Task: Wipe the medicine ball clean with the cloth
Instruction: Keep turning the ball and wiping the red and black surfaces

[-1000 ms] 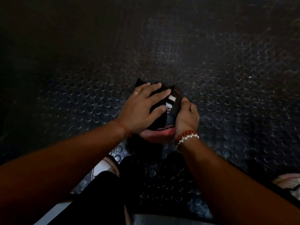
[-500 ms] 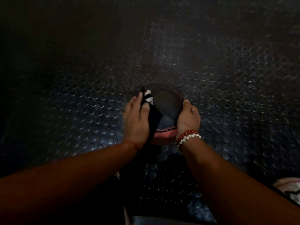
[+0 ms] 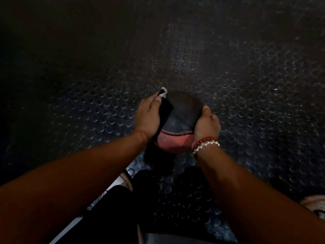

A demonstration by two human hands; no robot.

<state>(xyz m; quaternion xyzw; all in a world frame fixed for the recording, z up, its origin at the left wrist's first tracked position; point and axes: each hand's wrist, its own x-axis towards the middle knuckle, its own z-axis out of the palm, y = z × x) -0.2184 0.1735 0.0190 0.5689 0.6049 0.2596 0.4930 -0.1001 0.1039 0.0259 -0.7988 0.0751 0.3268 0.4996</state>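
Pinching a black cloth (image 3: 166, 111) against the left side of the medicine ball (image 3: 183, 110), the left hand (image 3: 147, 117) is what I see first through the head camera. Its grip is closed on the fabric, with the thumb laid across the cloth near a small white end that pokes out past the fingertips and the palm holding the rest against the ball. The cloth runs as a dark band from that white tip down under the palm toward the wrist, covering only the ball's left side. Opposite, the right hand (image 3: 207, 125) has its grip wrapped on the ball itself, thumb on the upper right curve, fingers curled round out of my sight. The ball sits between the two hands, straight ahead of the person and near the middle of my view, resting on the floor (image 3: 246, 85) as far as I can tell. Its upper part is black and finely textured, its near lower part a dull pinkish red. A thin red thread (image 3: 142, 133) circles the left wrist, and two beaded bracelets (image 3: 204, 143), one dark red and one white, lie side by side on the right wrist. Both bare forearms reach in from the bottom corners. The floor is dark rubber covered in raised round studs, dimly lit and almost black at far left. Nearest me, a black trouser leg (image 3: 112, 208) fills the lower middle, with a pale shoe (image 3: 314, 203) at the lower right edge.
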